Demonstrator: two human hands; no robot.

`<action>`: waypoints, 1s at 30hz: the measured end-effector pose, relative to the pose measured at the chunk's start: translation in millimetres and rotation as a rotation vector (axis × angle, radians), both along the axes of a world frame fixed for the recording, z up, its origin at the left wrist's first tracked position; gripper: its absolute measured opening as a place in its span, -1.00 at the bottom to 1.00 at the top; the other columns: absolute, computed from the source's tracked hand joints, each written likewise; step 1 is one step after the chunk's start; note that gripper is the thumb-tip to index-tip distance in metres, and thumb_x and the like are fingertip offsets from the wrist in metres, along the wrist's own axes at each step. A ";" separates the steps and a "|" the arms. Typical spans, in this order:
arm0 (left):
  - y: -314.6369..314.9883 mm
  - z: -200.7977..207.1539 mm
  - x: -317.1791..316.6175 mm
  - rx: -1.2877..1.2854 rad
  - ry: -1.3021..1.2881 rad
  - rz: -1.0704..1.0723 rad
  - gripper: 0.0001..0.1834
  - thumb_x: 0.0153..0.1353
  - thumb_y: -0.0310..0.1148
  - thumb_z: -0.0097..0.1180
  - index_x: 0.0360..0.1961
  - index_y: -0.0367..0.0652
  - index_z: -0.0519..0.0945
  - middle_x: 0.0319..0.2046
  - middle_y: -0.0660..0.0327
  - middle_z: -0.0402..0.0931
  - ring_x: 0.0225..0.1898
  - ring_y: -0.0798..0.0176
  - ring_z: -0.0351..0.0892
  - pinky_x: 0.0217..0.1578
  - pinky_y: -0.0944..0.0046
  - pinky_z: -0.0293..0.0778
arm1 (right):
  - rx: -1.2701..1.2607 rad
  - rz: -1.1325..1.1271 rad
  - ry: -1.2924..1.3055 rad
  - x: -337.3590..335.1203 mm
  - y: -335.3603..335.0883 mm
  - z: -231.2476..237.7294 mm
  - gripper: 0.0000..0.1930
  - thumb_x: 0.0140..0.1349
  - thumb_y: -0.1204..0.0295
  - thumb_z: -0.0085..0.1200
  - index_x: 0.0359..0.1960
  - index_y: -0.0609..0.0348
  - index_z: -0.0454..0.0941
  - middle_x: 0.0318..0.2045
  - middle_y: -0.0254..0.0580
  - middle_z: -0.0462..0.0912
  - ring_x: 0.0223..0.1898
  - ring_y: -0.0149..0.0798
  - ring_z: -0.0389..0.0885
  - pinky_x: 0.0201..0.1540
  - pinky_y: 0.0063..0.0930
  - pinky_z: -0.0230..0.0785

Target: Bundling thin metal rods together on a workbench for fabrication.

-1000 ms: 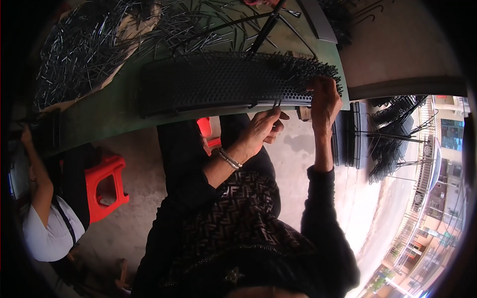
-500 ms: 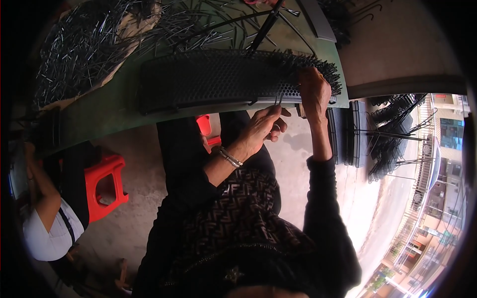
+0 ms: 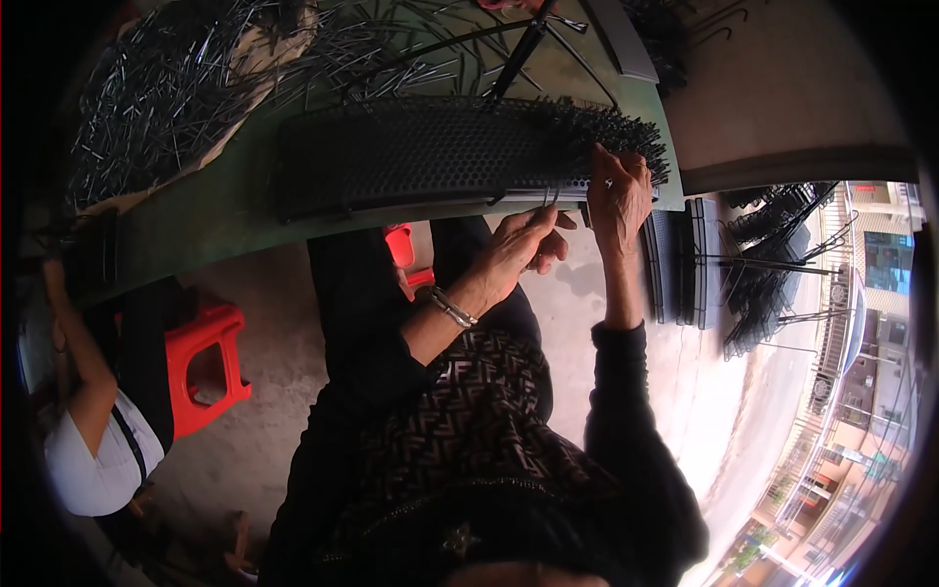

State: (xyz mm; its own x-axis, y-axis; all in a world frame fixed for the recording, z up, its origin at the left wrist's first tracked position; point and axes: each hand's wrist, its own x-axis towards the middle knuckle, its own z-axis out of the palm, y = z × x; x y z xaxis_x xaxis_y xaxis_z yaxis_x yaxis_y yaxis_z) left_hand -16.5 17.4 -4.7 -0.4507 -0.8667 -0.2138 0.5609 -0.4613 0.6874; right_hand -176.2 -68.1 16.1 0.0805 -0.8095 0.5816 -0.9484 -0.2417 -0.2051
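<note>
A long black perforated panel (image 3: 411, 157) lies along the near edge of the green table. Dark thin sticks (image 3: 626, 132) stand packed in the holes at its right end. My right hand (image 3: 622, 205) is closed at the near edge of that packed end, its fingertips pinched together; whatever is in them cannot be made out. Just below the panel's near edge, my left hand (image 3: 515, 249) holds a couple of thin dark sticks (image 3: 552, 196) between thumb and index finger, tips pointing up towards the panel. The other left fingers are curled.
A big heap of loose dark sticks (image 3: 166, 98) covers the table's far left. A black rod stand (image 3: 520, 64) rises behind the panel. More black panels (image 3: 677, 264) stand at right. A person in white (image 3: 103, 450) sits at far left, by a red stool (image 3: 207, 367).
My right hand has drawn slightly down and back from the packed sticks towards the panel's near edge. My left hand has barely moved.
</note>
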 end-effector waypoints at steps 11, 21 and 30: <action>0.1 4.8 -3.4 -0.103 -0.096 -0.150 -0.51 0.47 -0.04 -0.23 -0.08 -0.27 0.56 -0.49 0.23 0.57 -0.58 0.46 0.40 -0.52 0.48 0.33 | 0.859 0.371 -0.799 -7.3 47.5 40.4 -0.82 0.27 0.45 0.08 -0.22 0.34 0.61 -0.41 -0.28 0.64 -0.34 -0.47 0.53 -0.28 -0.56 0.37; -4.1 5.0 -9.6 -0.032 -0.061 -0.270 -0.36 0.37 0.16 -0.15 0.01 -0.28 0.50 -0.37 0.12 0.62 -0.42 0.38 0.57 -0.41 0.41 0.51 | 0.857 0.408 -0.926 -15.0 56.0 51.5 -0.87 0.25 0.50 0.09 -0.28 0.34 0.61 -0.45 -0.26 0.64 -0.41 -0.50 0.54 -0.28 -0.60 0.41; -2.2 -17.0 -4.8 0.111 -0.086 -0.029 -0.48 0.34 0.01 0.00 0.07 -0.23 0.48 -0.27 0.07 0.64 -0.28 0.29 0.64 -0.26 0.31 0.58 | 0.048 0.134 -0.709 -18.6 25.1 21.8 -0.87 0.33 0.51 0.03 -0.22 0.31 0.59 -0.44 -0.27 0.68 -0.38 -0.49 0.62 -0.25 -0.59 0.50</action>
